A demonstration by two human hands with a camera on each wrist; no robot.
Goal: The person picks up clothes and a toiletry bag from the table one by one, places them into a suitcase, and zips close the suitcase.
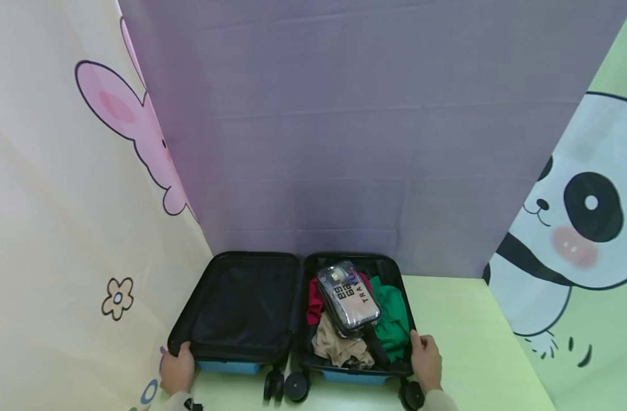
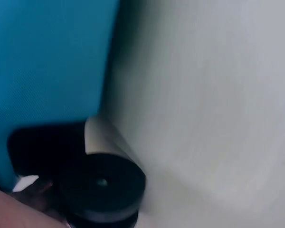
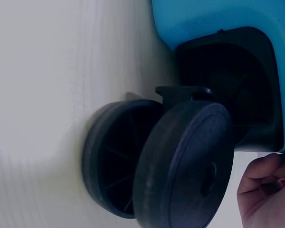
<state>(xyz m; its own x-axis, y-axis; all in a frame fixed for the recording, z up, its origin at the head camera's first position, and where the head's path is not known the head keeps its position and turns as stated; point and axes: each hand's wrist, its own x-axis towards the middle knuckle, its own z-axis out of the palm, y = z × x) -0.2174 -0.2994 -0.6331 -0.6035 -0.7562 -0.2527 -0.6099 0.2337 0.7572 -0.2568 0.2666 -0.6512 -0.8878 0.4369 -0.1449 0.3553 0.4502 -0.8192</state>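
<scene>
A blue suitcase with a black lining [image 1: 236, 302] lies spread open on the table, its two halves side by side. At the near left corner, my left hand [image 1: 177, 370] grips the rim of the left half. My right hand [image 1: 427, 361] holds the near right corner of the right half; its curled fingers [image 3: 261, 173] show in the right wrist view beside the blue shell [image 3: 218, 16]. In the right half, a clear zip pouch [image 1: 350, 297] lies on top of beige cloth [image 1: 339, 342], green cloth [image 1: 392, 319] and red cloth [image 1: 314, 302].
Black wheels [image 1: 296, 386] stick out from the suitcase's near side, one close to my right hand. The pale table [image 1: 462, 337] extends to the right. A grey-purple curtain [image 1: 318, 142] hangs behind, with printed cloth walls [image 1: 595, 228] at both sides.
</scene>
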